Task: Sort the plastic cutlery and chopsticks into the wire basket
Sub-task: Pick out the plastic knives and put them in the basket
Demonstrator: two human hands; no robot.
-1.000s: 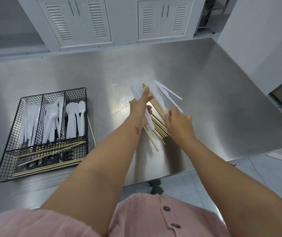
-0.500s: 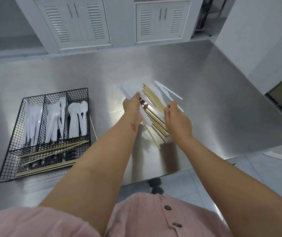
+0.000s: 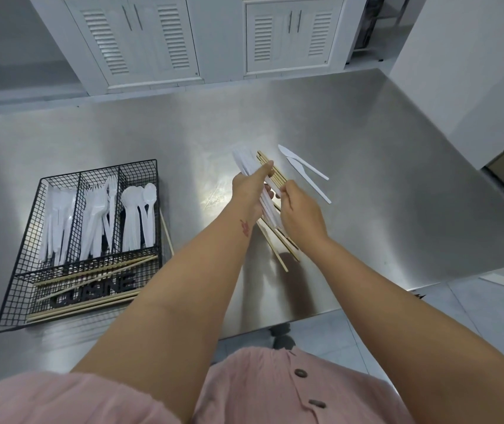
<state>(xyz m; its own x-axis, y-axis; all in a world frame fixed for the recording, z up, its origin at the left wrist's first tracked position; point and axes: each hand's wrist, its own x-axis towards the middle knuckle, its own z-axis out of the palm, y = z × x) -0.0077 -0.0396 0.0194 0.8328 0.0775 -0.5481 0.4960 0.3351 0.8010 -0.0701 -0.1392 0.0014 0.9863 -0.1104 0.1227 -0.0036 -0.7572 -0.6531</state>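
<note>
My left hand [image 3: 249,189] grips a bundle of white plastic knives [image 3: 244,162] above the steel table. My right hand [image 3: 301,209] is beside it with fingers curled, touching the knives' lower ends; what it pinches is hidden. Under both hands lies a pile of wooden chopsticks [image 3: 275,174]. Two white knives [image 3: 305,171] lie on the table just right of the pile. The black wire basket [image 3: 22,264] at the left holds knives, forks and spoons in three upright compartments and chopsticks in its front trough.
One loose chopstick [image 3: 166,231] lies against the basket's right side. The steel table [image 3: 382,179] ends near my body, with tiled floor below. White louvred cabinets [image 3: 140,38] stand beyond the far edge, a white wall at the right.
My left hand has lifted the knife bundle slightly and shifted it left, then back toward the pile. My right hand has moved up to meet the bundle's lower ends.
</note>
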